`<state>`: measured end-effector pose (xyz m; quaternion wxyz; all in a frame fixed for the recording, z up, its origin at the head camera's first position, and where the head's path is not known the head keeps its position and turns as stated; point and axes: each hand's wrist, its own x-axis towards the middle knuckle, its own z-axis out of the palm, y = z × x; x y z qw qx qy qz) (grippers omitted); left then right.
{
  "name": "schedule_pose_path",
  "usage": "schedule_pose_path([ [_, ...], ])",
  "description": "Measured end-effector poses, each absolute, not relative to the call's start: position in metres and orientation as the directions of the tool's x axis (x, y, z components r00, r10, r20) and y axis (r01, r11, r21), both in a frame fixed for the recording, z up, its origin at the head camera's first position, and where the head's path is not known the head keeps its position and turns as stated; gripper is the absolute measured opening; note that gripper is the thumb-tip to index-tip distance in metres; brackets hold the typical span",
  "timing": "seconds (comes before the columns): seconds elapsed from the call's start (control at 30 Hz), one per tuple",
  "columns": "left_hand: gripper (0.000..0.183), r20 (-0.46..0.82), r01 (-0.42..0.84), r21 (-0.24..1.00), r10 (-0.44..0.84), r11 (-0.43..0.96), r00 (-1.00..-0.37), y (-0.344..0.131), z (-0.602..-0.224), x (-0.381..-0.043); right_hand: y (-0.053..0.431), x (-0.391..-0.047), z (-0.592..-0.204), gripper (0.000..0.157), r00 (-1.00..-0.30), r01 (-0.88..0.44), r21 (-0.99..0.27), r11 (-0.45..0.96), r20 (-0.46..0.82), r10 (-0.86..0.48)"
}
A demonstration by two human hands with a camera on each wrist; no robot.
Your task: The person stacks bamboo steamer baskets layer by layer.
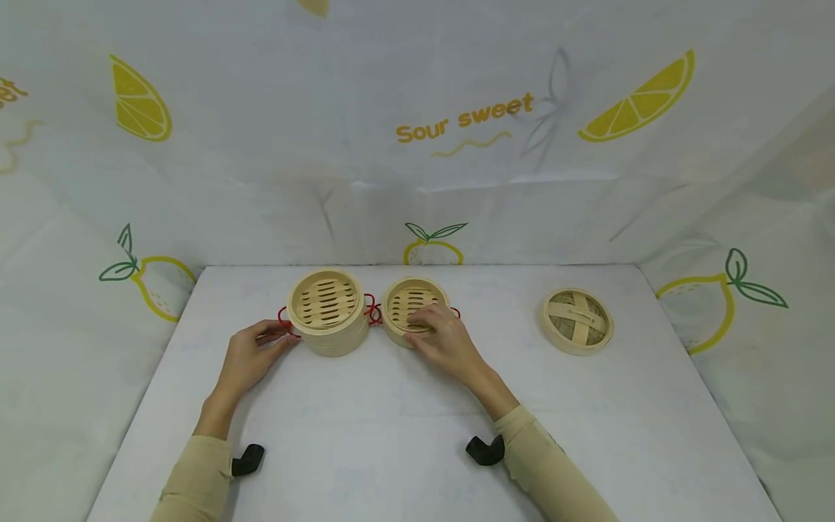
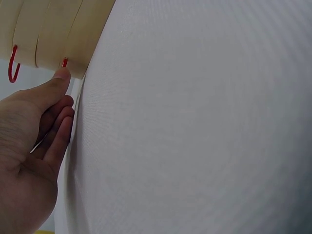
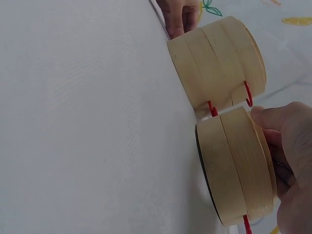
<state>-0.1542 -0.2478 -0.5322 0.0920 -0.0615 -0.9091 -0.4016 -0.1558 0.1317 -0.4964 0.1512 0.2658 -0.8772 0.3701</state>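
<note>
Two round bamboo steamers stand side by side near the back of the white table. At the taller left steamer, my left hand pinches the low red cord handle on its left side, thumb tip right against the cord. My right hand comes over the near edge of the shorter right steamer. Its thumb lies at the rim while the fingers reach inside over the slats, and together they grip the rim. Red cord handles on the facing sides meet between the steamers.
A round woven bamboo lid lies on the table to the right. Behind the table hangs a white cloth with lemon prints. Black angled pieces sit by both sleeve cuffs.
</note>
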Motion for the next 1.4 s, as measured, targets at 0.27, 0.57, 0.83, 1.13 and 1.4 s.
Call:
schedule_pose_path([
  [0.27, 0.035, 0.210, 0.178, 0.720, 0.034, 0.671, -0.977, -0.2487, -0.5300, -0.1550, 0.1297, -0.1586, -0.5002, 0.026, -0.790, -0.606, -0.536, 0.588, 0.489, -0.369],
  [0.57, 0.035, 0.207, 0.174, 0.713, 0.034, 0.679, -0.978, -0.2498, -0.5315, -0.1540, 0.1268, -0.1580, -0.5026, 0.023, -0.760, -0.639, -0.499, 0.585, 0.527, -0.381],
  [0.83, 0.035, 0.214, 0.179, 0.716, 0.033, 0.675, -0.976, -0.2498, -0.5327, -0.1542, 0.1269, -0.1557, -0.5023, 0.019, -0.769, -0.627, -0.494, 0.603, 0.515, -0.377],
  [1.13, 0.034, 0.217, 0.183, 0.714, 0.034, 0.676, -0.976, -0.2485, -0.5324, -0.1536, 0.1259, -0.1567, -0.5048, 0.020, -0.739, -0.658, -0.464, 0.593, 0.551, -0.388],
  [1.4, 0.034, 0.220, 0.186, 0.714, 0.035, 0.674, -0.975, -0.2473, -0.5317, -0.1540, 0.1263, -0.1559, -0.5038, 0.018, -0.730, -0.664, -0.450, 0.597, 0.562, -0.388],
])
